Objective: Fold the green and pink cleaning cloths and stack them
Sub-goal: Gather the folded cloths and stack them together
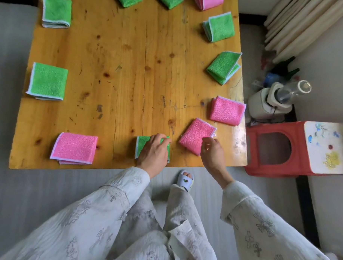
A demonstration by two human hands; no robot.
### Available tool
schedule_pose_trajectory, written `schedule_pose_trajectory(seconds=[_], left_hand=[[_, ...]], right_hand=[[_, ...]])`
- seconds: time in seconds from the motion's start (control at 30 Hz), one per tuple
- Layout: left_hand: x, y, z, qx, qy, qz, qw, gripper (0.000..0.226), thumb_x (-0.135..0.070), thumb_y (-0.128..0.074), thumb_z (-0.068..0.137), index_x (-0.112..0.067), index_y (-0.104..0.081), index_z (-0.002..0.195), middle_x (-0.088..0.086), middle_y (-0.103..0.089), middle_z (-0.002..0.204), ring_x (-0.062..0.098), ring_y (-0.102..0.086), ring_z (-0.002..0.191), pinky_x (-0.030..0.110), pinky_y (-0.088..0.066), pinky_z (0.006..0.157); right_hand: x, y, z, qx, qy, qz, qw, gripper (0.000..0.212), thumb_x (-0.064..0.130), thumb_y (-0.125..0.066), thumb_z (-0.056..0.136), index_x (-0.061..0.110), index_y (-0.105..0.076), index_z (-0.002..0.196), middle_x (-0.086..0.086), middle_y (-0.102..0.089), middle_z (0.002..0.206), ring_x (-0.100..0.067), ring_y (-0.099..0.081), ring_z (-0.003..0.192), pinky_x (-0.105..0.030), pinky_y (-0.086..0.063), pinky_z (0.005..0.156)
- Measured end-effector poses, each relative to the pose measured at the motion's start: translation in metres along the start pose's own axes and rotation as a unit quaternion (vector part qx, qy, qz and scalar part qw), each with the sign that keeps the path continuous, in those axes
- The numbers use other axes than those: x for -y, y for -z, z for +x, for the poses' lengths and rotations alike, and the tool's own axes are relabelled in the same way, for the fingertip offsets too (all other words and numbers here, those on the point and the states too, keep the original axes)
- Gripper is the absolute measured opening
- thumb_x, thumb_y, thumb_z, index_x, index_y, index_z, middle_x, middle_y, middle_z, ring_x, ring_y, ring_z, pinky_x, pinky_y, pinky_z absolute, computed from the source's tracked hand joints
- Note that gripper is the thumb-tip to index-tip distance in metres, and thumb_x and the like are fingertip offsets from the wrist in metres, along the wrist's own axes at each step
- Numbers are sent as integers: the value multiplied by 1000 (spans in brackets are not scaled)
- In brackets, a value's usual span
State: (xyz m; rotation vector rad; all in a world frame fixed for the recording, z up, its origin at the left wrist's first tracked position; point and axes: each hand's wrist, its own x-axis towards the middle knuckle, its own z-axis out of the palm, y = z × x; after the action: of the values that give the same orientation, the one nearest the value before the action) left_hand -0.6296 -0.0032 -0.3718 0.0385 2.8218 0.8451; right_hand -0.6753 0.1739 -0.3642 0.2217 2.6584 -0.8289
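Down at the near edge of the wooden table [130,70], the left hand [153,152] is lying flat over a folded green cloth [141,143], fingers curled over its far edge, looks like pressing it or about to lift it. The right hand [212,150] hangs just off the corner of a tilted pink cloth [196,135], fingers loosely spread and half curled, not pinching anything as far as I can tell. It might be brushing the cloth's corner; hard to say.

All the cloths look folded already: they're dotted around the table's rim, another pink one [226,110] beside the tilted one, one more pink [74,148] off to the left, greens up both sides. So my guess is the folding's done and stacking is what's left.

Handling-wise, these are fluffy microfibre squares, light and floppy, so they'll want to spring open if grabbed by one layer. I'd pinch through the whole thickness at the folded spine, or slide fingers underneath with the thumb on top. Nothing fragile, and they probably grip each other once stacked.
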Motion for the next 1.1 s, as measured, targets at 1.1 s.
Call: schedule_pose_trajectory(seconds=[1.1], left_hand=[[-148, -95, 68, 197, 190, -143, 951, 61, 9, -35, 89, -14, -22, 144, -1, 12, 154, 16, 6, 142, 23, -9, 110]], right_hand=[[-126, 74, 54, 211, -46, 1, 976, 30, 12, -39, 95, 3, -56, 117, -16, -63, 113, -29, -61, 98, -20, -37, 67]])
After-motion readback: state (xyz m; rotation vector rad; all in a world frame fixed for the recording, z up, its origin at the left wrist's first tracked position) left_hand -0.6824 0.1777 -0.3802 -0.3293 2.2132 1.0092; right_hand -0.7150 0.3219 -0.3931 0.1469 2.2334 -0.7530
